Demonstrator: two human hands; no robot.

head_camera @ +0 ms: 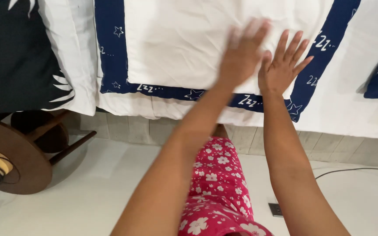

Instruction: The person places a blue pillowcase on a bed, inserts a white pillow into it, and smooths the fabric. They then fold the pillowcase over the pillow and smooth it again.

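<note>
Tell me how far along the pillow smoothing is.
Done: the white pillow with the navy border lies flat on the white bedsheet, its centre mostly smooth. In hand: the left hand, blurred with motion, and the right hand are spread open on its lower right part. Left: faint creases show near the hands; the dark pillow on the left is untouched.

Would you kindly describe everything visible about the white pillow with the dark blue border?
The pillow looks like soft white cotton, framed by a dark blue border printed with small white stars and letters. It lies flat on the bed's white sheet, near the edge. Both hands rest open on it: the left hand, blurred, and the right hand.
</note>
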